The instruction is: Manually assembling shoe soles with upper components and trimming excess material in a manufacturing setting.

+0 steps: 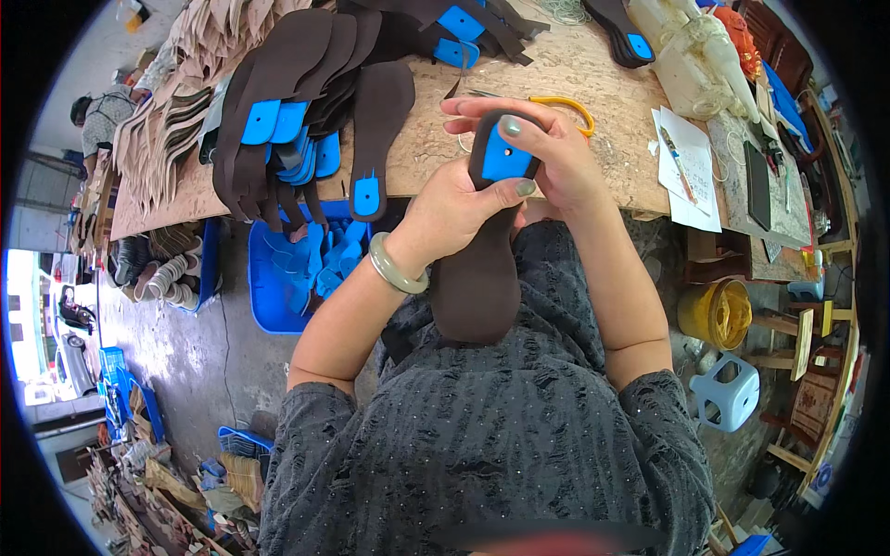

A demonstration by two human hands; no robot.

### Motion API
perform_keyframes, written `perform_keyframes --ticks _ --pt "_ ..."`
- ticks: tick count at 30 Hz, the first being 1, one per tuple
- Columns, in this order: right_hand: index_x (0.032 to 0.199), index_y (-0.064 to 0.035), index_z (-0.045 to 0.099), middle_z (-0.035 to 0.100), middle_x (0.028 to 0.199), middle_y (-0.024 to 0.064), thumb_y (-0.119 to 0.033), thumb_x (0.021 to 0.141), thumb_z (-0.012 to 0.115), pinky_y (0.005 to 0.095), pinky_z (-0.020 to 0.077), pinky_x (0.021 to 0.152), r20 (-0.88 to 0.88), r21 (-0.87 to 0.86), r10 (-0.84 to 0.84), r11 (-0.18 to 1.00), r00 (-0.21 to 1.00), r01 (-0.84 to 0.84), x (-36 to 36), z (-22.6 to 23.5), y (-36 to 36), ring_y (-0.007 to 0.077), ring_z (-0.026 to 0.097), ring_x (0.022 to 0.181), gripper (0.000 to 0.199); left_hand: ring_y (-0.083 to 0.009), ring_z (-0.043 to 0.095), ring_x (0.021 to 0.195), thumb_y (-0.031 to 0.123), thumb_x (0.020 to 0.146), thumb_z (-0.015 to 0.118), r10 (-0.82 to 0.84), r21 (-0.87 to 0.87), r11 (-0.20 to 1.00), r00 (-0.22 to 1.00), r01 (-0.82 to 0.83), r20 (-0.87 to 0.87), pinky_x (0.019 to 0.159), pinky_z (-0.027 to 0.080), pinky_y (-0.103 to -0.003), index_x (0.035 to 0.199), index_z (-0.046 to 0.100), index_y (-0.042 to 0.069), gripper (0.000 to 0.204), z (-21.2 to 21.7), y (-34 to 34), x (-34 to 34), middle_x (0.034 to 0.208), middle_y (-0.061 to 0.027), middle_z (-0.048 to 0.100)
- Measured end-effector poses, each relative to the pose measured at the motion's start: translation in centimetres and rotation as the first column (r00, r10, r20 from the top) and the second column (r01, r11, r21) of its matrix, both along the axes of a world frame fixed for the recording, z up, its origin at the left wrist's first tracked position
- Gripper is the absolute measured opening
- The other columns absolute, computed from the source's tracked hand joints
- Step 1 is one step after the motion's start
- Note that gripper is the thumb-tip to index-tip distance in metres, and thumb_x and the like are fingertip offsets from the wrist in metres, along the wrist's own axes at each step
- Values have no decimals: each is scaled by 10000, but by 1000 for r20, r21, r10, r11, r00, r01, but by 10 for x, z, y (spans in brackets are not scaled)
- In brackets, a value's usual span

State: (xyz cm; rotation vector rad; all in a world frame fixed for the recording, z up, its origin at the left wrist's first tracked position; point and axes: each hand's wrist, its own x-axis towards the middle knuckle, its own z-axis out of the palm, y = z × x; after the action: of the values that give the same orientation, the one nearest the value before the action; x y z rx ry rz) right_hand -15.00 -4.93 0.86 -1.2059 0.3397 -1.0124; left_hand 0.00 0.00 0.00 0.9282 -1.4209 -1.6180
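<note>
Gripping a dark brown insole (477, 278) with both hands, the person holds it upright over the lap, its heel end raised toward the edge of the wooden surface (593, 83) and its toe end hanging down against the grey knitted top. The left hand (459, 208) is closed around the heel end from the left, thumb laid across the lower edge of the blue heel piece (507, 159) stuck to the insole; a pale green bangle (397, 266) sits on that wrist. The right hand (547, 148) is closed over the same end from the right and above, its thumb pressing on the top of the blue piece and its fingers curled behind. On the surface just beyond the hands lies a fan of more brown insoles with blue heel pieces (306, 102), one of them lying alone (378, 130) near the left hand. A yellow-handled tool (567, 107) shows behind the right hand. Below the surface edge stands a blue tray of loose blue pieces (297, 278). To the right lie white papers (688, 162), and a yellow bucket (716, 313) stands on the floor.
</note>
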Motion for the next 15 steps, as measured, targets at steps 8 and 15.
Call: perform_keyframes --ticks 8,15 --pt "1145 8 590 602 1188 98 -163 771 631 324 488 904 70 18 -28 999 997 27 8 1 -1 192 575 1080 413 -139 620 722 229 907 627 16 23 1000 1000 -16 -12 673 501 -270 968 582 18 224 5 -2 6 770 -44 619" --pt "1272 -48 490 572 1220 79 -191 726 716 323 492 867 -221 -122 -55 992 974 28 0 1 -5 175 579 1045 608 -149 626 722 204 903 631 26 -32 999 1000 -26 -9 668 509 -276 1037 551 13 247 4 -3 12 835 -58 624"
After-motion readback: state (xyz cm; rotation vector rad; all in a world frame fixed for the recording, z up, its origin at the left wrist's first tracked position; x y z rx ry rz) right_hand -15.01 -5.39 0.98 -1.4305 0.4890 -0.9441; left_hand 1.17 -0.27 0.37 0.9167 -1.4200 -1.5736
